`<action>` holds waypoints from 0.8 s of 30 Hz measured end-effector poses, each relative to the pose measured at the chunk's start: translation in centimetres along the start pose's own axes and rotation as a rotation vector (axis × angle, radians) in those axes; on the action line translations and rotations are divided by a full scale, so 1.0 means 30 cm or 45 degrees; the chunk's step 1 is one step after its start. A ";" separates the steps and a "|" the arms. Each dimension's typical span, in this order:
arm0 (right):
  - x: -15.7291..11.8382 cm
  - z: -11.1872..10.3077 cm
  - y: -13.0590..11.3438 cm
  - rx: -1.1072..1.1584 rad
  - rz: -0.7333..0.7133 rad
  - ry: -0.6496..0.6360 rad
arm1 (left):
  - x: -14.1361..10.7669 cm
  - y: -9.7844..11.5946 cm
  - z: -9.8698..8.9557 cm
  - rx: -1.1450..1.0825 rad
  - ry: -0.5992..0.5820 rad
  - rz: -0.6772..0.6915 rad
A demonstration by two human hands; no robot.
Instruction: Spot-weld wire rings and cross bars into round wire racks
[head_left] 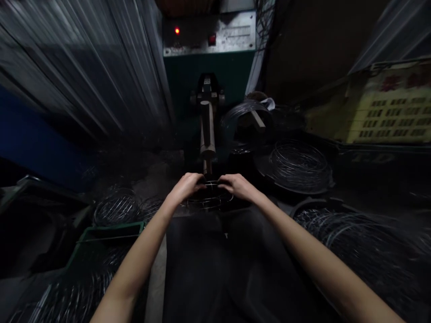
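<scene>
Both arms reach forward to a round wire rack (209, 200), a thin metal ring with cross wires, at the foot of a welding machine's electrode arm (207, 130). My left hand (189, 185) pinches the left side of its far edge, fingers curled inward. Opposite it, my right hand (235, 185) grips the right side of the same edge. Between the two hands, the rack's edge lies at the lower electrode tip. The near part of the ring hangs toward me over a dark lap. Dim light hides the fingertips in part.
The green machine body (208, 67) carries a panel with a lit red lamp (177, 31). Wire rings fill a round tray (299, 168) and a tub (357, 242) on the right. A green crate (111, 229) holding wire parts stands left; a yellow crate (393, 107) sits far right.
</scene>
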State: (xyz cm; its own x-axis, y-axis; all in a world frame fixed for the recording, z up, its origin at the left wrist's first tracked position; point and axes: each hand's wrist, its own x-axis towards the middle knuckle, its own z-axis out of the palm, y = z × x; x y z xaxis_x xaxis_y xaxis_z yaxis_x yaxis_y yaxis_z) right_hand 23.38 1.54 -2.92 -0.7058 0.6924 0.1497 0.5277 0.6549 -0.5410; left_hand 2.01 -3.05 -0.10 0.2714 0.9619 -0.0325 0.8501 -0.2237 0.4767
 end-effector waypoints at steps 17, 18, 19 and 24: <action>-0.021 -0.061 -0.004 0.003 -0.044 0.078 | -0.023 0.028 -0.025 -0.078 0.046 0.076; -0.021 -0.051 -0.005 -0.018 -0.037 0.108 | -0.027 0.026 -0.025 -0.066 0.064 0.077; -0.019 -0.041 -0.006 -0.034 -0.026 0.130 | -0.029 0.023 -0.024 -0.056 0.080 0.072; 0.003 -0.017 -0.009 -0.055 0.023 0.171 | -0.021 0.003 -0.023 -0.053 0.115 0.054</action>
State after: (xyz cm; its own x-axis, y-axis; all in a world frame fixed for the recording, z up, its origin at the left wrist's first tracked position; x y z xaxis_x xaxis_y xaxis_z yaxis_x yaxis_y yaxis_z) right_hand 23.41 1.56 -2.34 -0.6279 0.7368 0.2508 0.5618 0.6521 -0.5092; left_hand 1.60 -3.57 0.57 0.2635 0.9624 0.0666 0.8188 -0.2596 0.5119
